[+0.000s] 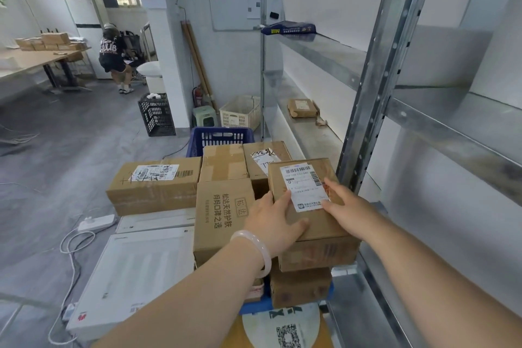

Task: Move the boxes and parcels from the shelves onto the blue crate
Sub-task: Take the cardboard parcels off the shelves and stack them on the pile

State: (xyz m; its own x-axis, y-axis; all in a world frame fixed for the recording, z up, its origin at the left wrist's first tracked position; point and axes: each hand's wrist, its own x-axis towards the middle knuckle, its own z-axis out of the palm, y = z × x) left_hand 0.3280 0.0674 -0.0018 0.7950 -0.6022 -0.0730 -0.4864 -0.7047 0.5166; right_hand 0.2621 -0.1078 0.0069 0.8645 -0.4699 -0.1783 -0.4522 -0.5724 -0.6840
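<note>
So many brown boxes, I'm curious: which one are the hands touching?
The small box with the unscribbled white barcode label, stacked atop others; left hand and right hand both lie on it alone.

Both arms stretched forward.
The left hand (pixel 275 220) and right hand (pixel 347 206) lie palm-down near each other, fingers straight, thumbs spread.

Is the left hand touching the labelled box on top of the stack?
Touching. In the head view the left hand lies with fingers flat on top of the labelled box, beside its white label; no gap shows.
</note>
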